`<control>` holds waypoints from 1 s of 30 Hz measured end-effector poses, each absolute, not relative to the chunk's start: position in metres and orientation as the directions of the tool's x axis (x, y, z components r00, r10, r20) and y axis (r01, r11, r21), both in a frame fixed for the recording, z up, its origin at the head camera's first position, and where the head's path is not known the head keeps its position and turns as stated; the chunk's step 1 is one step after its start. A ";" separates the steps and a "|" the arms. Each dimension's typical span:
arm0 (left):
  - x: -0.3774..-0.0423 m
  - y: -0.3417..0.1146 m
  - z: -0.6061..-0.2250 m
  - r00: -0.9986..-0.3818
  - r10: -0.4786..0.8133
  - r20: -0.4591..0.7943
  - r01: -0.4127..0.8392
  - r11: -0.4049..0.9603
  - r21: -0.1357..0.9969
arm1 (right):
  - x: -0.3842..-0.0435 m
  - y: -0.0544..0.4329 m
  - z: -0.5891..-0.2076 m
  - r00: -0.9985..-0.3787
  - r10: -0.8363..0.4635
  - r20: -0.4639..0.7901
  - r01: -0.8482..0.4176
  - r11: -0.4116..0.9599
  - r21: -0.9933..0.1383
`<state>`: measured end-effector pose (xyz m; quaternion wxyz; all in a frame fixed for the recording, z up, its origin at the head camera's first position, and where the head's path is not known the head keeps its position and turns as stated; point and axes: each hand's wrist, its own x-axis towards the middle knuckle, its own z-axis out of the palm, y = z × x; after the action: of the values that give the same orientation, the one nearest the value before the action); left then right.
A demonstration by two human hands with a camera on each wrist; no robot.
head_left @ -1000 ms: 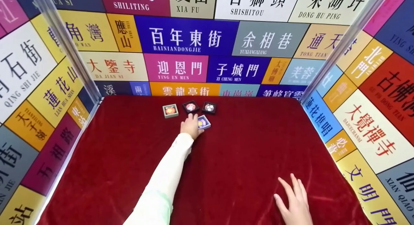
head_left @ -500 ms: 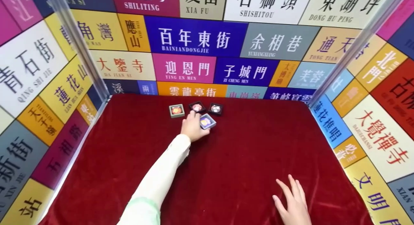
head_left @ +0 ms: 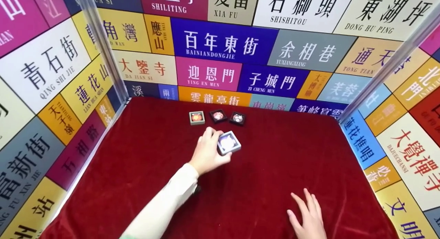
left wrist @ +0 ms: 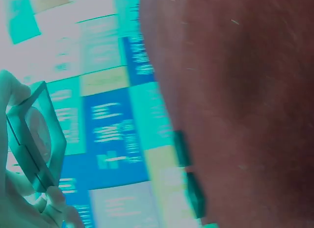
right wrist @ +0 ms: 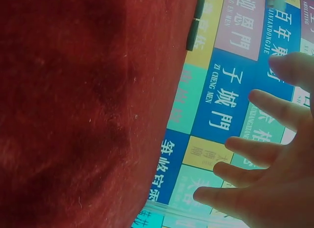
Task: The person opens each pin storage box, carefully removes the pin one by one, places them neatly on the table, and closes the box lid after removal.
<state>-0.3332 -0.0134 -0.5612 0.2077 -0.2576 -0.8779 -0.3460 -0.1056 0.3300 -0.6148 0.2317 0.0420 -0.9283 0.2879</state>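
Note:
My left hand [head_left: 208, 153] grips a small square pale-framed box [head_left: 229, 143] by its edges, between thumb and fingers. A shiny round window shows on the box's upper face, with glare over it. Seen from the left wrist, the box [left wrist: 38, 135] is tilted and held off the red cloth. My right hand [head_left: 308, 215] hovers at the lower right with fingers spread and nothing in them. The right wrist view shows the same right hand [right wrist: 267, 176] apart from the cloth.
Behind the held box stand a green-framed square box [head_left: 197, 118] and two dark ones, a middle box [head_left: 218, 116] and a right box [head_left: 237, 118]. Red velvet cloth [head_left: 261, 191] covers the table. Sign-covered walls [head_left: 225, 38] rise at the back and both sides.
My left hand has lifted the pale-framed box from beside the other boxes and drawn it nearer, tilting it. The head view has shifted. My right hand has hardly moved.

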 end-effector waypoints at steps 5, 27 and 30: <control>-0.286 -0.025 -0.538 -0.753 0.284 0.594 0.628 0.579 0.520 | -0.110 0.325 -0.616 -0.890 0.039 0.454 -0.224 0.830 -0.511; -0.238 -0.044 -0.510 -0.751 0.355 0.557 0.660 0.450 0.602 | -0.150 0.286 -0.572 -0.963 -0.168 0.209 -0.253 0.303 -0.919; -0.238 -0.042 -0.507 -0.723 0.388 0.571 0.691 0.415 0.592 | -0.158 0.270 -0.559 -0.929 -0.332 0.165 -0.212 0.110 -0.971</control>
<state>-0.2376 -0.0424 -0.5066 0.1759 -0.3280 -0.8225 -0.4301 -0.1578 0.2700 -0.5590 -0.0467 0.1828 -0.7435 0.6415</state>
